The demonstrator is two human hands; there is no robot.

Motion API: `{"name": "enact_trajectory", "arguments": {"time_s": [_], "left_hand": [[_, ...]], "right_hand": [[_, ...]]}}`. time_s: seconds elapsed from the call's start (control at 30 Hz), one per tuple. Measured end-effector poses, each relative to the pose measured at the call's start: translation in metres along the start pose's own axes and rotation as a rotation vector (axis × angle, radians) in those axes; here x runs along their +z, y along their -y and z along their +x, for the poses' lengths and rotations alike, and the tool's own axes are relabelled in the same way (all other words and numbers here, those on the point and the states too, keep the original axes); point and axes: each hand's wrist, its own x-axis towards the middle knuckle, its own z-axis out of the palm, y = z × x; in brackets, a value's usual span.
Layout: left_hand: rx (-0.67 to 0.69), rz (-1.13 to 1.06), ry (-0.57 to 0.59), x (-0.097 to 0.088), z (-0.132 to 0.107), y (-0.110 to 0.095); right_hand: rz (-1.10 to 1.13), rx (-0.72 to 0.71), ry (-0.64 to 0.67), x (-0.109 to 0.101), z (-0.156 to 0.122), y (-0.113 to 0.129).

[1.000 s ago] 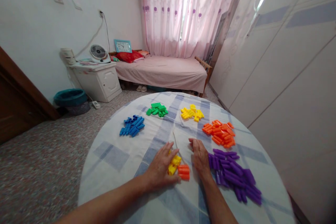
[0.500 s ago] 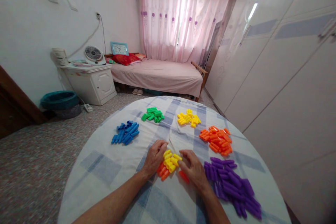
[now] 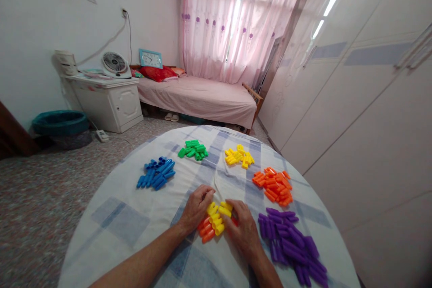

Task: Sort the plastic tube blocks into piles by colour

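In front of me on the cloth is a small mixed cluster of hollow plastic tubes shaped like pen caps. Several yellow tubes (image 3: 216, 221) lie against a few orange tubes (image 3: 205, 230). Along the cluster's left side rests my left hand (image 3: 197, 207), its fingers loosely bent and slightly apart, with no tube visible in its grasp. My right hand (image 3: 241, 225) comes from the right, thumb and fingers closed about a yellow tube (image 3: 225, 210) at the cluster's upper edge. An orange piece (image 3: 235, 222) shows partly beneath that hand.
Around the checked tablecloth (image 3: 114, 216) lie separate piles: blue tubes (image 3: 157, 174), green tubes (image 3: 194, 150), yellow tubes (image 3: 239, 156), orange tubes (image 3: 273, 185) and purple tubes (image 3: 292, 243). Beyond the round table stand a bed (image 3: 199, 96), a white cabinet (image 3: 114, 105) and wardrobes (image 3: 337, 121).
My right hand has moved left over the cluster and its thumb and fingers have come together on a yellow tube. The left hand stays beside the tubes. The view has shifted slightly.
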Motion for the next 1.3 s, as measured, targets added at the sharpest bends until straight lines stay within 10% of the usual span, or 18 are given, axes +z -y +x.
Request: {"name": "enact_trajectory", "arguments": {"time_s": [0.5,0.87,1.3], "left_hand": [[-0.015,-0.057,-0.024,0.0,0.006,0.007],[-0.028,-0.102,-0.065,0.002,0.007,0.014],[0.025,0.028,0.017,0.0,0.002,0.009]], "right_hand": [[-0.037,0.3,-0.271,-0.022,0.117,-0.023],[0.123,0.037,0.452,-0.013,0.017,0.013],[-0.179,-0.113,0.187,0.006,-0.004,0.013]]}}
